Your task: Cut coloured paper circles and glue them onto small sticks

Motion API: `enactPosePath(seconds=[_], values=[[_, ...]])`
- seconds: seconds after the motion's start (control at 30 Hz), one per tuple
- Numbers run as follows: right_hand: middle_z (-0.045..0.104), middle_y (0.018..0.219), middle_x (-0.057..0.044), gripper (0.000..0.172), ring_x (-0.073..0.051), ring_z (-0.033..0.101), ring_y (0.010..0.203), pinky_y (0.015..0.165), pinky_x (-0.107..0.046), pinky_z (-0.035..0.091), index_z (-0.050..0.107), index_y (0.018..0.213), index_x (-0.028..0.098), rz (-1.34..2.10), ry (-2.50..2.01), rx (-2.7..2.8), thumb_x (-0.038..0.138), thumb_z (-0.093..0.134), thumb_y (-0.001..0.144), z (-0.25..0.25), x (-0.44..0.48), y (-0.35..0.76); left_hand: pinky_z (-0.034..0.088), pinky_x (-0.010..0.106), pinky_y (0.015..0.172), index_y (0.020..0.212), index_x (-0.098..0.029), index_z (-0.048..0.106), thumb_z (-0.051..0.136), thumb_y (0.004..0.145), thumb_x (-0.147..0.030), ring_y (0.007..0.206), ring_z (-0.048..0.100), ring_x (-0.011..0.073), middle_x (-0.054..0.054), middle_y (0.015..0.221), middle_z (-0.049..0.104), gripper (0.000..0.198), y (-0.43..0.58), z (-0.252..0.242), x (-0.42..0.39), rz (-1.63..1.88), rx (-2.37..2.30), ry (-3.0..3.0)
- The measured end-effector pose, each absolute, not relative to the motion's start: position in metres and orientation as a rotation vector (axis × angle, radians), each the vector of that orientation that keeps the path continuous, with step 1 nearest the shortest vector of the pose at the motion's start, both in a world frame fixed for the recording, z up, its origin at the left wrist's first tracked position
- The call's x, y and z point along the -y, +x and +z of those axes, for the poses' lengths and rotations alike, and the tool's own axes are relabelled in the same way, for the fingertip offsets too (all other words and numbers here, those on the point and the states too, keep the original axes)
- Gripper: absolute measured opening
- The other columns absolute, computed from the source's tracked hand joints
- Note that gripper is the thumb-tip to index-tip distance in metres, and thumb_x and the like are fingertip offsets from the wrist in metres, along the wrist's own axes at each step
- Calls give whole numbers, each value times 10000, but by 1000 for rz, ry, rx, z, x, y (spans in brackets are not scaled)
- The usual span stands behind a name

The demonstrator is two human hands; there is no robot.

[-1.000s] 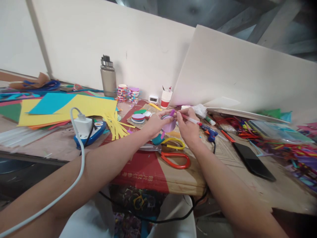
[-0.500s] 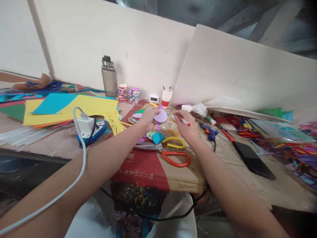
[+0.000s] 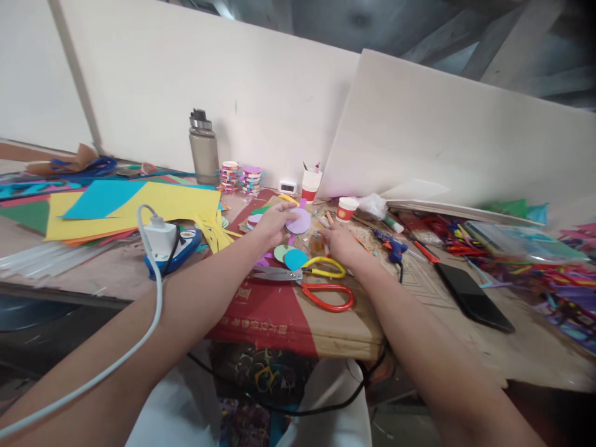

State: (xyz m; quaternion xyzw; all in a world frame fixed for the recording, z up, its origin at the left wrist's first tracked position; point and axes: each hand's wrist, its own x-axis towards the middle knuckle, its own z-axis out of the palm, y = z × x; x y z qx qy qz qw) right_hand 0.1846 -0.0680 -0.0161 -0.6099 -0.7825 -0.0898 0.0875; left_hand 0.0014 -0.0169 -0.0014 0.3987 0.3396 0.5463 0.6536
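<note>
My left hand (image 3: 274, 225) pinches the left edge of a purple paper disc (image 3: 298, 221) with purple strips sticking out above and below it. To its right, my right hand (image 3: 342, 241) is low over the cardboard with its fingers curled. A small white and red bit shows beneath this palm; what the fingers hold is hidden. Below the hands lie a green paper disc (image 3: 282, 253), a blue paper disc (image 3: 296, 259) and large scissors (image 3: 328, 297) with one yellow and one red handle loop. More paper discs (image 3: 254, 220) lie partly hidden behind my left hand.
A red-and-white paper cup (image 3: 347, 210), a glue gun (image 3: 392, 246) and a phone (image 3: 472, 298) are on the right. Behind stand a bottle (image 3: 203, 149) and a pen cup (image 3: 311, 185). On the left are yellow paper (image 3: 181, 202) and a plugged-in charger (image 3: 161, 239) with a white cable.
My right hand has moved down and slightly left; the red-ended pen it held no longer shows clearly. The small paper cup is now in fuller view. My left hand keeps the purple disc.
</note>
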Motion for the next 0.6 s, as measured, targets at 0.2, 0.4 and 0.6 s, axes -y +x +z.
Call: enactPosePath(seconds=[0.2,0.4,0.6], values=[[716,999,-114,333,-181,657,843,784,-316,522,648,1189,139,435,-1509,1760,266,426,975,-11,69,168,525,226,647,966,-104,588,627,735,62,675,640,108,33,780,668,287,6,0,20,1245,-655,881],[636,697,9,126,-107,551,574,567,-226,454,616,849,171,749,-1399,1523,296,603,859,-6,75,156,529,228,617,988,-106,617,665,728,50,645,634,110,36,794,683,307,10,-1,24,1184,-603,976],[561,574,41,134,-98,504,525,516,-211,396,564,717,183,780,-1353,1409,261,626,808,-5,73,159,509,226,563,837,-97,668,786,709,-83,613,631,116,61,767,705,175,6,1,28,1012,-786,1132]])
